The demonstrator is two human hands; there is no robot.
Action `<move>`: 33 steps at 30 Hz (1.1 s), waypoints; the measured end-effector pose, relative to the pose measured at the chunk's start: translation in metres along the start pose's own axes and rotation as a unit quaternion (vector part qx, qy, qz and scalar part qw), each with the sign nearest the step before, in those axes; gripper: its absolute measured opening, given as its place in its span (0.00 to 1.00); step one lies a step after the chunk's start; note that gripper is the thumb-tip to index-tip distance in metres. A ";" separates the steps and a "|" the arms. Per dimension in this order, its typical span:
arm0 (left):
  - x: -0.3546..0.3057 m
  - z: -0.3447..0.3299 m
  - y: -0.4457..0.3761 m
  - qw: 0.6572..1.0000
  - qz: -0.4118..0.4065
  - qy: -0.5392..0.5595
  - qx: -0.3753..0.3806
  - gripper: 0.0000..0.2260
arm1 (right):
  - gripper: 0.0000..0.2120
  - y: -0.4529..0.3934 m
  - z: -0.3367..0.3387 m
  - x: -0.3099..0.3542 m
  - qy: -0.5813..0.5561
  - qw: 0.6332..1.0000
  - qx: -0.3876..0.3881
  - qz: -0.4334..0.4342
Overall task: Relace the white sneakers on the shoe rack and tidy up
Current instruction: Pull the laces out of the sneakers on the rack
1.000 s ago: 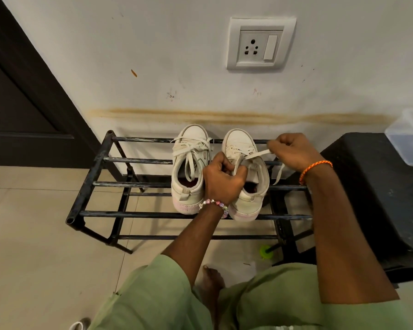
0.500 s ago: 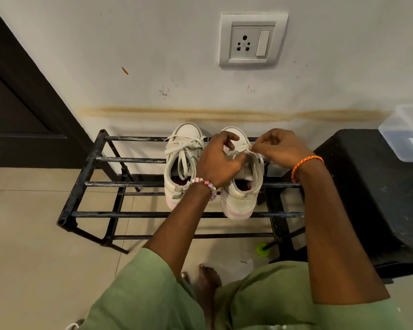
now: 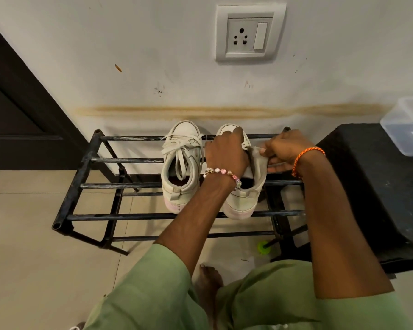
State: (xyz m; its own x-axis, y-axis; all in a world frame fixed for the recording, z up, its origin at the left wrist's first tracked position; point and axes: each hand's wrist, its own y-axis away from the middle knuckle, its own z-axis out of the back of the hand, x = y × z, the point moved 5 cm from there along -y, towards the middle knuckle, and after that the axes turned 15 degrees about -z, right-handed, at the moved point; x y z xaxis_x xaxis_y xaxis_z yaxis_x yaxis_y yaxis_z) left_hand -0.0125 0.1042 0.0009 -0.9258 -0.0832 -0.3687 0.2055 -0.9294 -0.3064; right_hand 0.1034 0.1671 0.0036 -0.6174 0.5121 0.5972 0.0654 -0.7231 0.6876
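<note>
Right sneaker (image 3: 242,201) sits on the black shoe rack (image 3: 81,184), left sneaker (image 3: 180,163) touching at its 9 o'clock. Left hand (image 3: 225,153) grips the tongue area; right hand (image 3: 285,151) pinches the side flap. Risk: hard tug slides it between bars, or lace skips an eyelet.

White sneakers (image 3: 180,167), black rack (image 3: 86,163)

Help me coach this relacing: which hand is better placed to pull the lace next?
Likely the right hand: it sits at the right sneaker's outer side, seemingly pinching the lace with room to draw outward. The left hand lies over the sneaker's top, suited to steadying it.
</note>
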 end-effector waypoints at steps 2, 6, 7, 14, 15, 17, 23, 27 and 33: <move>-0.001 0.001 -0.003 1.000 -0.001 -0.019 0.009 0.08 | 0.04 0.002 0.001 0.000 -0.009 1.000 0.019 -0.010; -0.011 0.001 -0.008 0.996 0.015 -0.088 0.030 0.09 | 0.05 0.006 -0.001 -0.001 -0.010 0.998 0.055 -0.014; -0.013 0.000 -0.010 0.995 0.017 -0.095 0.033 0.10 | 0.07 0.005 -0.001 -0.002 -0.015 0.998 0.059 -0.015; 0.011 0.002 -0.017 0.997 0.075 0.019 0.018 0.08 | 0.07 -0.001 0.001 -0.003 -0.028 0.996 0.075 -0.032; 0.017 0.001 -0.017 0.994 0.093 0.061 0.018 0.07 | 0.07 -0.001 0.000 -0.003 -0.025 0.996 0.076 -0.032; 0.026 0.000 -0.018 0.983 0.119 0.137 0.024 0.05 | 0.07 0.000 -0.001 -0.003 -0.024 0.996 0.080 -0.034; 0.059 -0.013 -0.003 0.798 0.364 0.476 -0.066 0.06 | 0.05 -0.002 0.002 -0.006 -0.035 0.995 0.079 -0.042; 0.058 -0.015 -0.001 0.783 0.362 0.504 -0.034 0.07 | 0.05 -0.002 0.001 -0.006 -0.032 0.995 0.081 -0.047; 0.039 -0.011 -0.016 0.963 0.076 0.235 0.111 0.10 | 0.05 0.000 0.001 -0.004 -0.021 0.996 0.076 -0.037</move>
State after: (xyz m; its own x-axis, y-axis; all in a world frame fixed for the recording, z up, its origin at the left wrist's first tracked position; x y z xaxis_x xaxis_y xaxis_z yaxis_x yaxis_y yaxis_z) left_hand -0.0486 0.1202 -0.0180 -0.6330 -0.1013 -0.7675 0.2072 -0.9774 -0.0418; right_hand 0.1062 0.1658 0.0016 -0.5918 0.5821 0.5576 0.1413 -0.6061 0.7827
